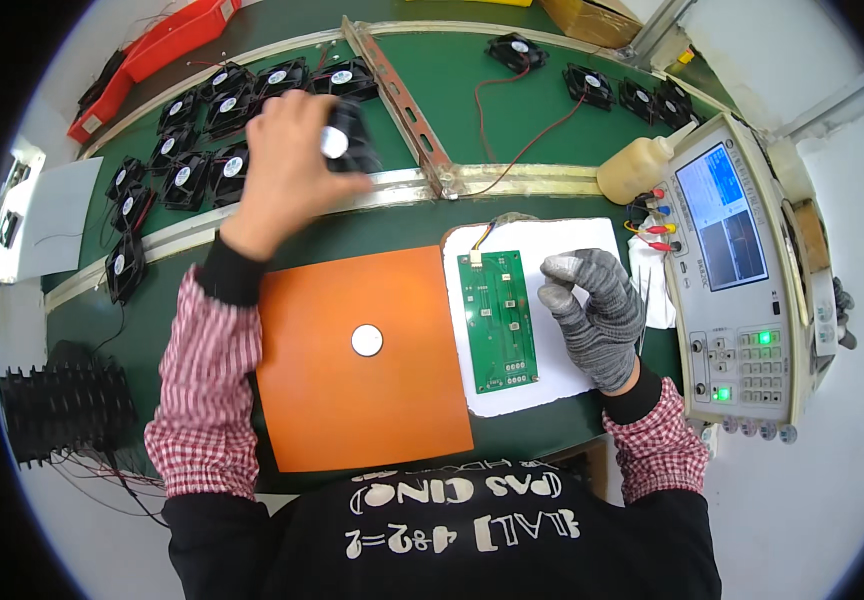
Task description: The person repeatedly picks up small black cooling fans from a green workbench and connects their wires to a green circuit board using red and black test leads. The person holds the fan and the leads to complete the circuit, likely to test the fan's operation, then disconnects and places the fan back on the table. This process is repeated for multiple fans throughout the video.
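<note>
My bare left hand (292, 165) is over the far left of the bench, its thumb and fingers around a square black cooling fan (349, 140) with a pale round label; both are blurred by motion. My right hand (597, 315), in a grey knit glove, hangs over the white pad (562, 395). Its fingers curl loosely, a gap shows between thumb and forefinger, and I see nothing in it. Just left of it lies a green circuit board (499, 320), a small white connector with coloured wires at its top end. An orange mat (362, 400) bears a white disc (367, 340).
Several black fans (184, 177) crowd the far left, others (589, 87) the far right. A metal rail (402, 100) crosses the bench. On the right stand a test instrument (742, 270) with clip leads and a yellowish bottle (635, 170). Black ridged racks (62, 405) are at left.
</note>
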A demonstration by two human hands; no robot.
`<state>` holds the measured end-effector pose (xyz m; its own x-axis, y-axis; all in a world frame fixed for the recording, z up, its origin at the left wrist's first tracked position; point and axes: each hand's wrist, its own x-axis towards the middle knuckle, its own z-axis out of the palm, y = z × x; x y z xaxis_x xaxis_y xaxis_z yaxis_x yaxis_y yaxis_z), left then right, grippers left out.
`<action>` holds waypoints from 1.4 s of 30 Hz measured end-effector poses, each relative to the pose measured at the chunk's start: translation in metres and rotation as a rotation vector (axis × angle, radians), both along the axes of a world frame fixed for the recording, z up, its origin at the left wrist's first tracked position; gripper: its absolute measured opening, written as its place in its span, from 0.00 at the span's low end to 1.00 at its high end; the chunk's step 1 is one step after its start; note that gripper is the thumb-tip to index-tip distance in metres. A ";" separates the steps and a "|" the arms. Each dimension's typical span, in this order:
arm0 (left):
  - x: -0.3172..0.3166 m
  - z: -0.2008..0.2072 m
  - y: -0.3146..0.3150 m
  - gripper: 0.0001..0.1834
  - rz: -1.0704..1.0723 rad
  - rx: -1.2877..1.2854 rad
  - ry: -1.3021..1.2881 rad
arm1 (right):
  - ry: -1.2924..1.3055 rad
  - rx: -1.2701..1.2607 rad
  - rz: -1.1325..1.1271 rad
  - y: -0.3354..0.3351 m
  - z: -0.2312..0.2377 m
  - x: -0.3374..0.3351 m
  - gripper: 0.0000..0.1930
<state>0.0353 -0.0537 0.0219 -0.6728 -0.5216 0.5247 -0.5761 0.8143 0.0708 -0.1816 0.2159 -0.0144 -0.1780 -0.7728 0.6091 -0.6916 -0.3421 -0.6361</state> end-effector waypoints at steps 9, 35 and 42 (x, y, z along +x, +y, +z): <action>0.028 0.040 0.157 0.21 -1.217 0.315 -0.406 | 0.454 -0.003 0.435 -0.003 0.011 0.027 0.24; 0.080 -0.006 0.142 0.54 -0.377 0.551 -0.030 | -0.054 0.416 0.103 -0.009 -0.012 0.001 0.08; 0.085 0.028 0.174 0.30 -0.402 -0.356 0.123 | -0.036 0.271 0.147 -0.009 -0.020 0.000 0.09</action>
<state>0.1205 0.1199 0.0495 -0.7052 -0.0123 0.7089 -0.2198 0.9544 -0.2021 -0.1820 0.2072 -0.0342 -0.0704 -0.9253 0.3726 -0.6226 -0.2511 -0.7411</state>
